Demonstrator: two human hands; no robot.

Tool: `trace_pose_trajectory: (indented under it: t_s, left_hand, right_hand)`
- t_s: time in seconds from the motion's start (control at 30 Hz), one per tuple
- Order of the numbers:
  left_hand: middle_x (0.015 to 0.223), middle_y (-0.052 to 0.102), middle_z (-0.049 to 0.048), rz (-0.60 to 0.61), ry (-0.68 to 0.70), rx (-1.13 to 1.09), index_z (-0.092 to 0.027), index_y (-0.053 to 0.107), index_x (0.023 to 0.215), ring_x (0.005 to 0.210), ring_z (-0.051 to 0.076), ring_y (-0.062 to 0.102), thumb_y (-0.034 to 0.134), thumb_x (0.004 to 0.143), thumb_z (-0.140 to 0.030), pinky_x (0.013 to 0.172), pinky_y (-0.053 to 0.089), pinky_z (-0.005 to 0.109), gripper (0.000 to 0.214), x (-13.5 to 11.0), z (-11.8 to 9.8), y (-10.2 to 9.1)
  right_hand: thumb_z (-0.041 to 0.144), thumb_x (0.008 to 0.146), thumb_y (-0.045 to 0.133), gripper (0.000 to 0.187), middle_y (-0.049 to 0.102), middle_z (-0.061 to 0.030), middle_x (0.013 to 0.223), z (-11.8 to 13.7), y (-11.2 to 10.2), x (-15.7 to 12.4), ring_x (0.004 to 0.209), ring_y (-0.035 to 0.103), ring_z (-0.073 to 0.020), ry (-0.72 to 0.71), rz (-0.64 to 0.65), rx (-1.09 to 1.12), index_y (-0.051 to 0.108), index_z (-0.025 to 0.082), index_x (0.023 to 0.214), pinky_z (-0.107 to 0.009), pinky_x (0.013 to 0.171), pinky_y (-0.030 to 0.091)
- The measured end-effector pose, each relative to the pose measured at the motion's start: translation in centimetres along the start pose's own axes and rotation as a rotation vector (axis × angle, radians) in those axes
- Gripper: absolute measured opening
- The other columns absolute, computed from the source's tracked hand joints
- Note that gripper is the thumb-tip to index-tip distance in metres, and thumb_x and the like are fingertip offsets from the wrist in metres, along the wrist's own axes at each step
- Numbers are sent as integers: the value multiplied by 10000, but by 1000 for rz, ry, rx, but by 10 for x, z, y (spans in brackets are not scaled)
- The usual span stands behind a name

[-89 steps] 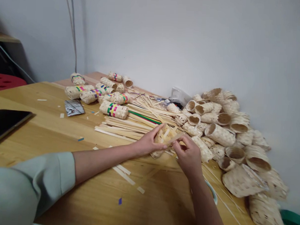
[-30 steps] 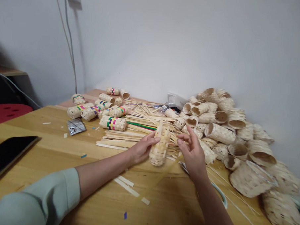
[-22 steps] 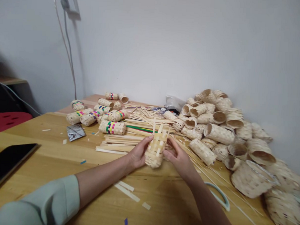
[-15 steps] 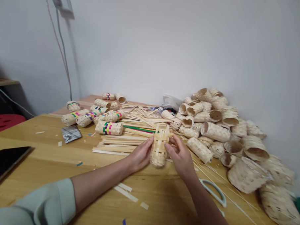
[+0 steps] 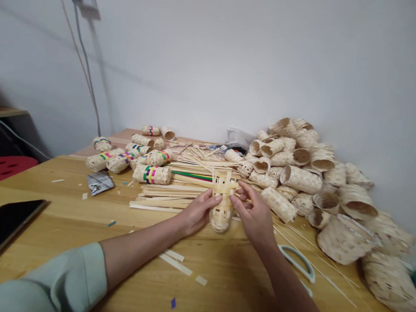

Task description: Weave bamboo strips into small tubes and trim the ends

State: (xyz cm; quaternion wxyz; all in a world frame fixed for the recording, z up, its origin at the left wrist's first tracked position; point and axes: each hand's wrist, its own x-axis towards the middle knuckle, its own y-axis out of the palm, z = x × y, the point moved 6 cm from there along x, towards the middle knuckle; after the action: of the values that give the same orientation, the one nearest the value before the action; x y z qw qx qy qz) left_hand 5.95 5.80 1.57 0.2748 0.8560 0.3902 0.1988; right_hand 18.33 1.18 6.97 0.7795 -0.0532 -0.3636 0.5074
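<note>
- Since the earlier frame, the right hand (image 5: 255,218) had moved up to the top of the woven bamboo tube (image 5: 221,216), and the loose strip ends (image 5: 221,183) there spread more sideways than before.
- The tube stood almost upright between the two hands. Its low end was close to the tabletop (image 5: 223,285), but I could not tell if it touched.
- The left hand (image 5: 198,212) was curled against the left side of the tube and held it with the fingers.
- The right fingers (image 5: 244,190) lay among the strip ends. I could not tell if they pinched a strip or only touched it.
- Already done was the lower part, which was woven tight, closed and rounded.
- Still left was the upper end, where the strips stayed open and unfinished. No coloured band showed on it, unlike the banded woven rolls (image 5: 151,174) beyond the left hand.
- Flat bamboo strips (image 5: 164,202) lay just beyond the left hand, a heap of woven bamboo baskets (image 5: 300,178) lay right of the right hand, and a pale green loop handle (image 5: 298,263) lay below it.
</note>
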Motion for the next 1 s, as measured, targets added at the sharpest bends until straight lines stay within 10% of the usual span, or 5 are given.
trace_pose_trajectory:
  t_s: [1.0]
  left_hand:
    - [1065, 669, 85, -119, 44, 235, -142, 596, 1153, 859, 165, 600, 753, 697, -380, 770, 432, 250, 538, -6, 3, -2]
  right_hand:
    - [367, 779, 610, 196, 679, -19, 705, 4, -1, 2, 607, 589, -144, 30, 48, 195, 670, 180, 786, -246, 572, 466]
